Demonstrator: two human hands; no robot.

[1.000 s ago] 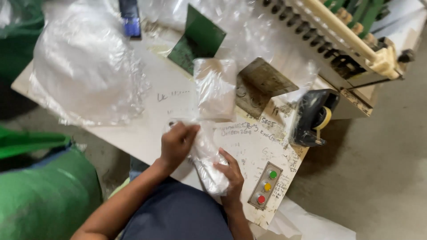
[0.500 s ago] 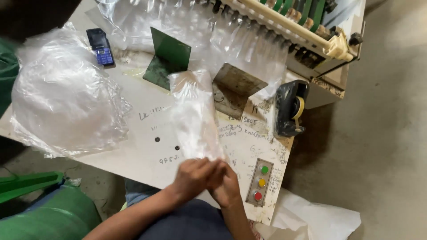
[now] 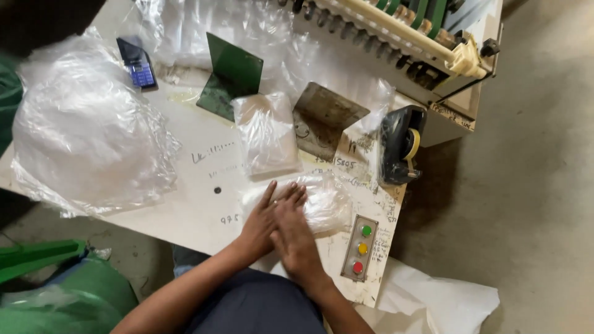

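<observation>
The clear plastic bag (image 3: pixel 309 201) lies flat on the white worktable (image 3: pixel 185 185), pinned under both hands. The left hand (image 3: pixel 263 219) and the right hand (image 3: pixel 297 232) are flat, palms down, fingers together, side by side and touching, pressing on the bag's near end. 0.5 s ago the bag stood upright, pinched at its bottom between the 2 hands; now it is down and they lie on top of it.

Just beyond the fingertips lies a second clear packet (image 3: pixel 266 133), flanked by a green metal angle plate (image 3: pixel 232 74) and a grey one (image 3: pixel 325 117). Right of the right hand sits a panel with 3 buttons (image 3: pixel 361 248), green, yellow, red; farther off, a black tape dispenser (image 3: pixel 399 145). Far left of the left hand, a crumpled heap of plastic bags (image 3: pixel 86 130) and a small phone (image 3: pixel 137 62). The tabletop is scribbled and worn; the floor is bare concrete.
</observation>
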